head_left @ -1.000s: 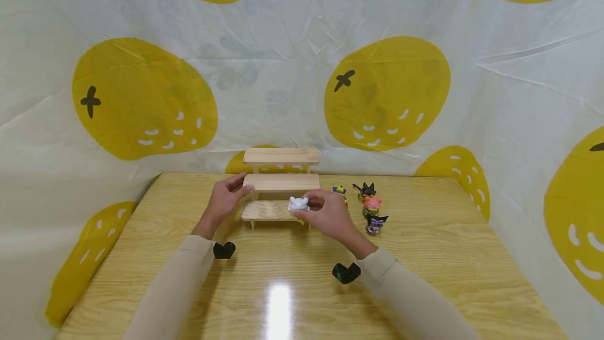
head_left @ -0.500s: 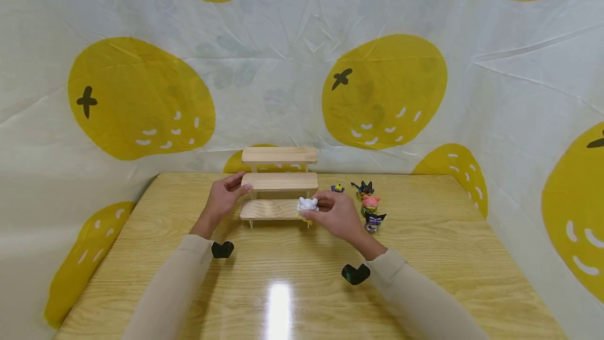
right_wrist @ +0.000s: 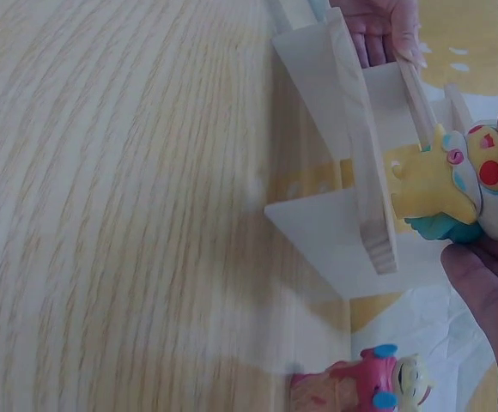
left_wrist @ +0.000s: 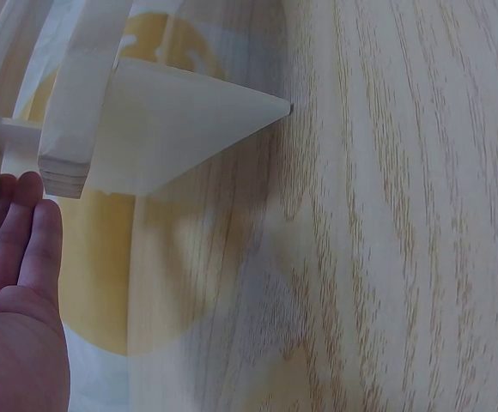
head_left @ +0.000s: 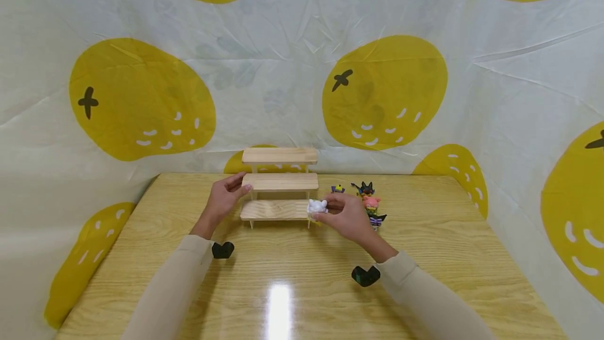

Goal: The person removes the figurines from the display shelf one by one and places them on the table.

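Observation:
My right hand (head_left: 349, 216) pinches a small yellow Pikachu figurine (right_wrist: 451, 180) with red cheeks and a white hood. From the head view mainly its white back shows, at the right end of the lowest tier of a three-tier wooden display shelf (head_left: 273, 210). In the right wrist view the figurine overlaps that tier's end; whether its base touches the board I cannot tell. On the other side, my left hand (head_left: 224, 199) holds the middle tier's left end, thumb at the front edge. Its fingers (left_wrist: 43, 249) show at the boards in the left wrist view.
Right of the shelf stand several more figurines: a blue-and-yellow one (head_left: 337, 189), a black-eared one (head_left: 365, 189), a pink one (head_left: 371, 202) and one with a black hat and purple bow (head_left: 376, 221). A patterned cloth (head_left: 283, 93) hangs behind the wooden table (head_left: 236, 287).
My right hand has moved to the right with the Pikachu figurine, from over the lowest tier to its right end. The left hand stays at the middle tier.

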Motion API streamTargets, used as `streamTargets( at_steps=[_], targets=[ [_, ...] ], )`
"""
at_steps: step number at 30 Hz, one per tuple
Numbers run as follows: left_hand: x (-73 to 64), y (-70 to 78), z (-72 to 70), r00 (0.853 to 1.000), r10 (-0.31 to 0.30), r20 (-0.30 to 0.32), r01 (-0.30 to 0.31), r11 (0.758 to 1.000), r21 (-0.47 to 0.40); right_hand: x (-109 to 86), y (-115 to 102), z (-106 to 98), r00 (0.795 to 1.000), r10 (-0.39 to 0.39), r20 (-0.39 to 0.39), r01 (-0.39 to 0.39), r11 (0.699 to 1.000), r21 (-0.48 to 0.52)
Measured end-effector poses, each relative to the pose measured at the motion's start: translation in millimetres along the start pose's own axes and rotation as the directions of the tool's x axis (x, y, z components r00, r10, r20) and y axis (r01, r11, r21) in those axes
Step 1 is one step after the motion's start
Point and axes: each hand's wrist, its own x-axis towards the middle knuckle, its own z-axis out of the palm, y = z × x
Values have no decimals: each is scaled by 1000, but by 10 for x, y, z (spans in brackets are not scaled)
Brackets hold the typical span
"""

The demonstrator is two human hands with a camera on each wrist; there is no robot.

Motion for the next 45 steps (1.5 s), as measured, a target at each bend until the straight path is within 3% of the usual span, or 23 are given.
streamTargets(
  at_steps=[14,22,45],
  targets=[
    [8,3,7,1000,5,-17,-5,1000,12,-19,93,-127,998,52,25,-53,998,34],
    [12,-1,19,1000,10,-15,-10,1000,-5,-22,151,-190,998,39,39,-41,998,44],
    [-3,1,13,1000,11,-13,-11,1000,26,-48,311,-333,1000,-7,8,8,997,-77]
  ],
)
